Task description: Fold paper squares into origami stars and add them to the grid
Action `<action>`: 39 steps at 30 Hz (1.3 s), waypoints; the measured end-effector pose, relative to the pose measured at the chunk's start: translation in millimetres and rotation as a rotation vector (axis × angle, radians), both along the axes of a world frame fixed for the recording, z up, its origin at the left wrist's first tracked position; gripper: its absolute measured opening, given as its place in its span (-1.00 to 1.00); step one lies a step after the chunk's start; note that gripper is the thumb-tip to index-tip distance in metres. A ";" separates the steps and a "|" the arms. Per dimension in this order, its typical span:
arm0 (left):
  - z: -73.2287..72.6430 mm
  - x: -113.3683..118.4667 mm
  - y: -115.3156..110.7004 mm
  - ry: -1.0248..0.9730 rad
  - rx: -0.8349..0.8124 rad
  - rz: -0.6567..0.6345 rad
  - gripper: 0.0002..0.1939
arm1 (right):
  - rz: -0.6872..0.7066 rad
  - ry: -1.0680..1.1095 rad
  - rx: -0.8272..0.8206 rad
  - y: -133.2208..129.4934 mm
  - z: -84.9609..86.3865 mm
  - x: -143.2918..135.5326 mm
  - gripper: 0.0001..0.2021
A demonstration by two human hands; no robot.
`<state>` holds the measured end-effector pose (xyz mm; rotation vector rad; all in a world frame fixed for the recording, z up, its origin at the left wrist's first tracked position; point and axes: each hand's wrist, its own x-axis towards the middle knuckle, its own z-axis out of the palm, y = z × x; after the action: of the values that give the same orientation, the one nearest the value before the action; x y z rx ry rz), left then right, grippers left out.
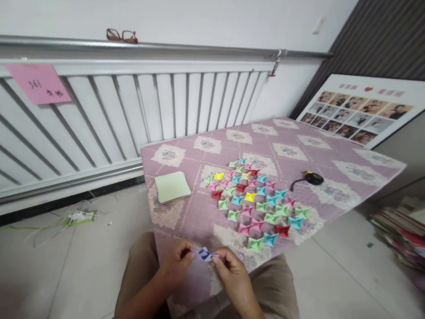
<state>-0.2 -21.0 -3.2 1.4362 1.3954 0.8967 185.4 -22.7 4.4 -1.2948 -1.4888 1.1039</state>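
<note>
A small purple folded paper boat (pixel 204 253) is stretched between my two hands over the near edge of the table. Its left tip is pinched by the thumb and fingers of my left hand (pixel 177 264). On the other side, my right hand (pixel 232 269) pinches the right tip. The middle of the paper is opened out, with a darker hollow inside. Beyond my hands, several folded paper boats (pixel 250 196) in green, blue, pink, red and yellow stand in rough rows. A stack of pale green square paper (pixel 172 187) lies to the left.
A patterned pink tablecloth (pixel 199 218) covers the table. At the right lies a black tape measure (pixel 313 178). A photo board (pixel 360 111) leans at the back right. Behind the table runs a white radiator (pixel 180 101); a power strip (pixel 80 217) sits on the floor.
</note>
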 end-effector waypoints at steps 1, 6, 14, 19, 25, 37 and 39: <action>0.4 1.0 -1.1 -0.027 0.010 0.015 -0.87 | -0.007 0.037 -0.040 -0.1 0.3 -0.4 -0.71; -0.6 3.8 -5.2 -0.058 0.071 0.064 -0.90 | -0.034 0.107 -0.093 -3.0 -1.9 -2.6 -0.69; -10.3 7.7 -5.2 -0.050 0.051 0.102 -0.87 | -0.060 0.034 -0.050 -4.3 -5.3 -5.6 -0.73; -8.5 3.5 2.4 0.177 0.108 -0.019 -0.90 | -0.054 -0.103 0.029 6.7 -11.4 3.3 -0.83; -18.8 0.7 5.6 0.430 0.087 -0.152 -0.74 | -0.104 -0.166 0.070 13.5 -32.9 11.1 -0.80; -25.5 2.0 8.9 0.557 0.068 -0.178 -0.81 | -0.168 -0.291 0.173 27.9 -41.4 19.0 -0.80; -28.5 2.3 10.4 0.538 0.089 -0.149 -0.84 | -0.179 -0.334 0.229 35.8 -41.8 19.0 -0.81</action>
<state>2.2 -10.6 -31.6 1.9149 1.6171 0.4966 204.5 13.1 -37.4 -1.4645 -1.6474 0.6025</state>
